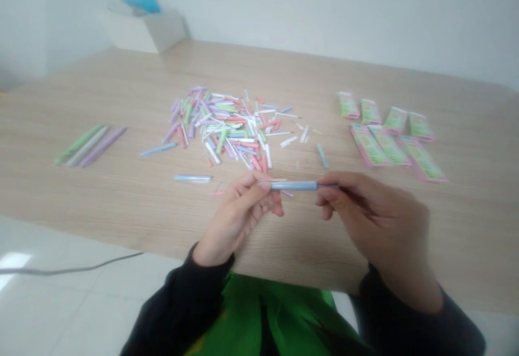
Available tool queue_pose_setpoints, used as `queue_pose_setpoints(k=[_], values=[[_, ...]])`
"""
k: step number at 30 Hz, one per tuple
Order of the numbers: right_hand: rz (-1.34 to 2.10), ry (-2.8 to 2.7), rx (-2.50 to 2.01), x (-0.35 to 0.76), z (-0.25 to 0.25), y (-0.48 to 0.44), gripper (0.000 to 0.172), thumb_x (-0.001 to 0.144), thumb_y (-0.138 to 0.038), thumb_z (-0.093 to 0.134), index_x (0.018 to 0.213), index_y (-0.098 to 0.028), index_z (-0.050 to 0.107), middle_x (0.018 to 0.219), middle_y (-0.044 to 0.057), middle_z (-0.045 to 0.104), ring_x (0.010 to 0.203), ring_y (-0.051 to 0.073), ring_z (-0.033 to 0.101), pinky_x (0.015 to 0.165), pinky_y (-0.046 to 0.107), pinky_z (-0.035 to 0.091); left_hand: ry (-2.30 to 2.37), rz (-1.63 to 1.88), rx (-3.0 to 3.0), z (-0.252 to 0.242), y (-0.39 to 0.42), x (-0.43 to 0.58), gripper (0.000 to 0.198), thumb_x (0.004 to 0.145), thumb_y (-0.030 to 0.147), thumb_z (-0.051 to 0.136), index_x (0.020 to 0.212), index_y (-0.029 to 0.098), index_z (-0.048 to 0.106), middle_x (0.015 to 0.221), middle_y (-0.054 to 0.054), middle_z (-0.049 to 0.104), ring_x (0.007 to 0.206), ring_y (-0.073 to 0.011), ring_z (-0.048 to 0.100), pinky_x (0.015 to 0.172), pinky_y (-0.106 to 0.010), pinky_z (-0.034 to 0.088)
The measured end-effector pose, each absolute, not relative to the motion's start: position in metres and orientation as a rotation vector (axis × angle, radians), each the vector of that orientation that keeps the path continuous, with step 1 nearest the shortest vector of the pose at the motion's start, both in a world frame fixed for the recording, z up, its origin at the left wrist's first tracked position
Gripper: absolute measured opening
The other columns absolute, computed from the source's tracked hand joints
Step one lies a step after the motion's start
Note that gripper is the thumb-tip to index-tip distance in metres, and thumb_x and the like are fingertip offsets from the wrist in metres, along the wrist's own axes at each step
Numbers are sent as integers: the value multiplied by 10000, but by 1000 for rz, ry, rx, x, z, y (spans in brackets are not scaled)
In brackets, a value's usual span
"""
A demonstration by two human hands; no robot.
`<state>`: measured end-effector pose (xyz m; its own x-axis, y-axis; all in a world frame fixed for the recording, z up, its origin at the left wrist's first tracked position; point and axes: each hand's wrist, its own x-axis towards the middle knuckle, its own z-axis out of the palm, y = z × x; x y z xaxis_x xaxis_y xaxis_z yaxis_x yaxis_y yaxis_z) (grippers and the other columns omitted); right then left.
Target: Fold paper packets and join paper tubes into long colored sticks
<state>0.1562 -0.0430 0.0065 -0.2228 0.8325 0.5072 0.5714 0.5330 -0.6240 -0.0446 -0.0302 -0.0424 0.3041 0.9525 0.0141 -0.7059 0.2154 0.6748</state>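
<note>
A slim light-blue pen (294,185) is held level over the near part of the table, stretched between both hands. My left hand (247,202) pinches its left end between thumb and fingers. At the right end, my right hand (365,210) grips it with thumb and forefinger, and a darker blue tip shows there. Just beyond lies a heap of pen parts (233,123) in purple, green, white, blue and coral, with thin white sticks among them. A loose blue tube (193,178) rests left of my left hand. Blur hides fine details of the pen.
Three longer sticks, green, white and purple (103,147), lie side by side at the left. Several pink-and-green packets (381,147) are laid out at the right. A white box (141,31) with something blue on top stands at the back left.
</note>
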Motion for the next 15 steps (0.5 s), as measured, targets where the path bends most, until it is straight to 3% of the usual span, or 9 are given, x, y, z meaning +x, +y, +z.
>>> queue_pose_setpoints(k=[4, 10, 15], values=[[392, -1954, -1055, 153, 6, -37, 221, 934, -163, 708, 1109, -291, 751, 799, -64, 762, 545, 63, 625, 549, 183, 499, 437, 1131, 587, -49, -35, -43, 143, 866, 217, 814, 854, 103, 728, 758, -33, 772, 618, -91, 725, 616, -151, 583], [461, -1985, -1002, 147, 0, -36, 445, 929, -204, 724, 1356, -299, 645, 869, -42, 738, 694, 105, 662, 696, 220, 551, 395, 1079, 440, -52, -38, -39, 144, 833, 199, 843, 858, 98, 744, 764, -38, 770, 614, -82, 714, 643, -156, 591], [507, -1827, -1024, 142, 0, -36, 241, 936, -168, 708, 1140, -295, 716, 878, -44, 717, 732, 91, 671, 691, 192, 556, 348, 1051, 452, -51, -39, -42, 120, 836, 164, 828, 932, 111, 780, 829, -38, 793, 634, -86, 726, 658, -164, 598]])
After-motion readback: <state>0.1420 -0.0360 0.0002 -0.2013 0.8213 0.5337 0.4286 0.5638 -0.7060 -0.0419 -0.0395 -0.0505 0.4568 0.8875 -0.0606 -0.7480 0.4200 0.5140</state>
